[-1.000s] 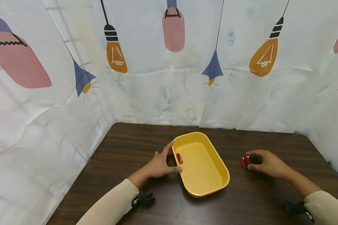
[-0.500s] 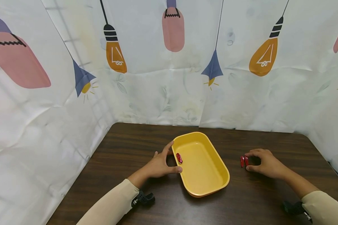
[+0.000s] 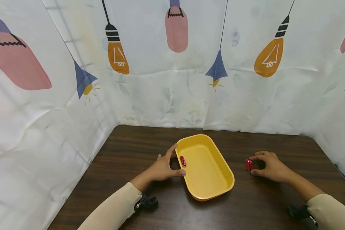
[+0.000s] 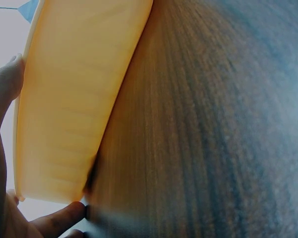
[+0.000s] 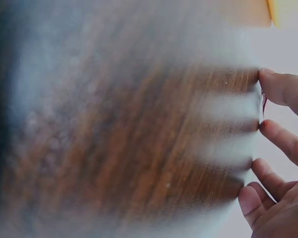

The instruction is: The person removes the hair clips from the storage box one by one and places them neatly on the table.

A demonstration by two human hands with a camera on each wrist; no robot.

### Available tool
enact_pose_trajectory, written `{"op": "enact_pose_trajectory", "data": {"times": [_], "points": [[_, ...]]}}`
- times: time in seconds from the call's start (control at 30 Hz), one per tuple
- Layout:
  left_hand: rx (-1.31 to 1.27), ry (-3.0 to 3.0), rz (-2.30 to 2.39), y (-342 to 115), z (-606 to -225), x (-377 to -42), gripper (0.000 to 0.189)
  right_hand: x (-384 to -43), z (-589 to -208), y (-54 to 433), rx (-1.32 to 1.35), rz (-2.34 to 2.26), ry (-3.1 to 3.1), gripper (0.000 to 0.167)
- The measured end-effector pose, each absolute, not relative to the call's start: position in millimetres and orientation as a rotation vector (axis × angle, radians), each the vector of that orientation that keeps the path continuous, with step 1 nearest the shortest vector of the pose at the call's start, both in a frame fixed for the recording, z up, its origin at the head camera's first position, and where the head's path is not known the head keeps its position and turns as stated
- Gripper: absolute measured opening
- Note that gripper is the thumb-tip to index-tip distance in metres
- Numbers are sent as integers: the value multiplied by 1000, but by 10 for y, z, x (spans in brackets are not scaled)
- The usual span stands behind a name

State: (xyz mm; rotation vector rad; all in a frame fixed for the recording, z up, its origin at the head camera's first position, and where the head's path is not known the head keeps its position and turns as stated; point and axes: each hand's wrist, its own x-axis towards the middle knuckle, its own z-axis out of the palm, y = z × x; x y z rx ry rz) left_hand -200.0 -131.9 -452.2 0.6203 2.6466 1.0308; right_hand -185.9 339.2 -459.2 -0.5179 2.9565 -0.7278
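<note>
My left hand [image 3: 161, 168] holds the left side of a yellow tray [image 3: 229, 171], thumb over the rim and fingers spread along the wall. In the left wrist view the tray's outer wall [image 4: 79, 109] stands beside that hand's thumb [image 4: 7, 82]. One small shiny red piece [image 3: 183, 161] lies inside the tray against its left wall. To the tray's right, my right hand [image 3: 271, 166] pinches a similar red piece [image 3: 251, 164] between thumb and forefinger, at tabletop level. Close against it on the left lies another red piece [image 3: 247, 164]. The right wrist view shows the fingertips [image 5: 270, 79] down on the table, with the red piece mostly hidden.
A dark brown wood-grain table [image 3: 132, 140] bears everything. White cloth printed with lamps [image 3: 172, 95] hangs behind the table and along its sides. Black wrist cameras [image 3: 148, 203] sit at both cuffs, low over the tabletop.
My right hand has slid slightly left with its red piece, narrowing the gap to the other red piece until the two sit side by side. The left hand and tray have stayed put.
</note>
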Motion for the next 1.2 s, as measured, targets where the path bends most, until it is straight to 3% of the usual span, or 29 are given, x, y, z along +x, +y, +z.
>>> {"op": "enact_pose_trajectory", "data": {"times": [0.43,1.2], "points": [[621,2648,1014,-1314,-4514,-2002,121,-1892,-4520,3394,-522,-709,2942,63],[618,2653,1021,-1316,-4513,-1986,120,-2130,-3930,3093,-630,-712,2889,68]]}}
